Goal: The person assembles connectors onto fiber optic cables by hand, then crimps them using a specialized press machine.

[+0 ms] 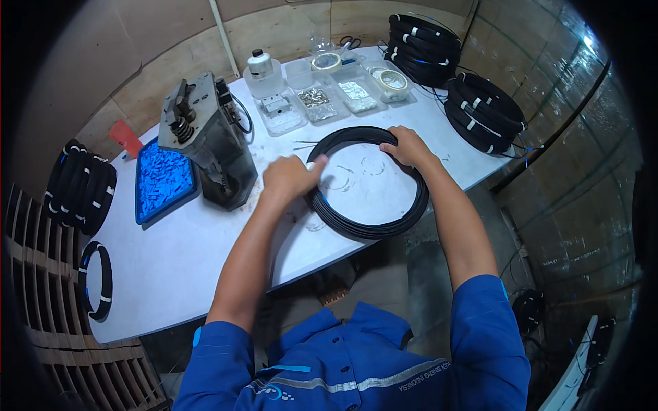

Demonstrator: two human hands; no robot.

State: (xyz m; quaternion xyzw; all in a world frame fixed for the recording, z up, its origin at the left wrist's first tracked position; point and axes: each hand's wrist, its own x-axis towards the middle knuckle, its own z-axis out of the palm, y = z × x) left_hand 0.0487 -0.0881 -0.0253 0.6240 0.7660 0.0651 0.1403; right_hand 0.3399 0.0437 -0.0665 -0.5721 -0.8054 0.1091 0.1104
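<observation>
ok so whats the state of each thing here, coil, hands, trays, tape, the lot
black cable coil: flat on the white table, held at two sides
left hand: gripping the coil's left side
right hand: gripping its top right
blue tray: full of blue pieces
clear trays: open, small parts inside
tape rolls: lying flat
finished coils: stacked, banded white

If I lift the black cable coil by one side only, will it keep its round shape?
Probably not fully. The black cable coil shows no ties here, unlike the banded coils behind, so loops may sag or spread. Both hands, left hand and right hand, grip it.
</observation>
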